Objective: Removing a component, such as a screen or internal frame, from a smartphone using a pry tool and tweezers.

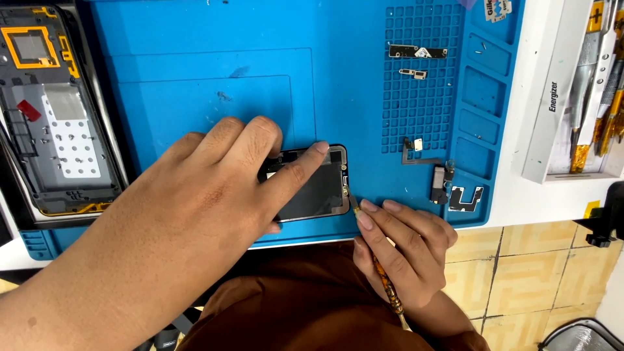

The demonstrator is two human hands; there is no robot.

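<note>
An opened black smartphone (pixel 318 188) lies near the front edge of a blue repair mat (pixel 195 71). My left hand (pixel 214 188) rests flat on it, fingers spread, the index fingertip on its upper right corner. My right hand (pixel 403 250) grips a thin screwdriver (pixel 383 276) with an orange patterned handle. The tool's tip touches the phone's right edge. The left half of the phone is hidden under my left hand.
A dismantled phone frame (pixel 55 110) with yellow flex parts lies at the left. Small metal brackets (pixel 417 52) and phone parts (pixel 455 188) sit on the mat's gridded right side. A white box (pixel 559 97) of tools stands at the right. Tiled floor (pixel 533 273) lies beyond the table edge.
</note>
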